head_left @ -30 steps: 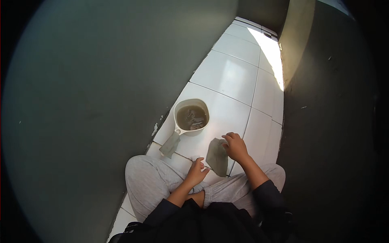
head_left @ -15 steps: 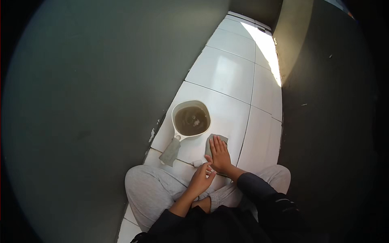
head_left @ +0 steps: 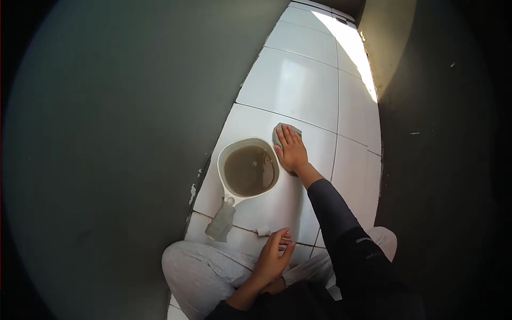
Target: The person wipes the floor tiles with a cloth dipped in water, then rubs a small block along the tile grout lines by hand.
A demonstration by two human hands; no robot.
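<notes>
The right hand (head_left: 292, 150) lies flat, fingers close together and pointing far, on a thin grey-green sheet (head_left: 277, 136) that could be cloth or paper. The sheet is spread on the glossy white tiled floor (head_left: 312, 152), just beside the far right side of a cream plastic pot (head_left: 247, 143) with rounded sides. The spread palm seems chosen to press the sheet evenly against the tile, rather than to pinch it.

The left hand (head_left: 273, 258) hangs near the lap, fingers loosely curled and thumb apart; nothing shows in its grasp, and it appears to be kept out of the other's way. Just beyond its fingers is a small white scrap (head_left: 263, 231), too small to identify.

The pot holds murky brown water (head_left: 248, 173) and stands upright, probably set there for easy reach of both hands. Its short handle (head_left: 230, 201) points near and left, and a second limp grey piece (head_left: 220, 224) lies at its end; whether it wraps the handle I cannot tell. The person sits with legs folded in light grey trousers (head_left: 200, 266), perhaps because the dark walls leave the floor so narrow
</notes>
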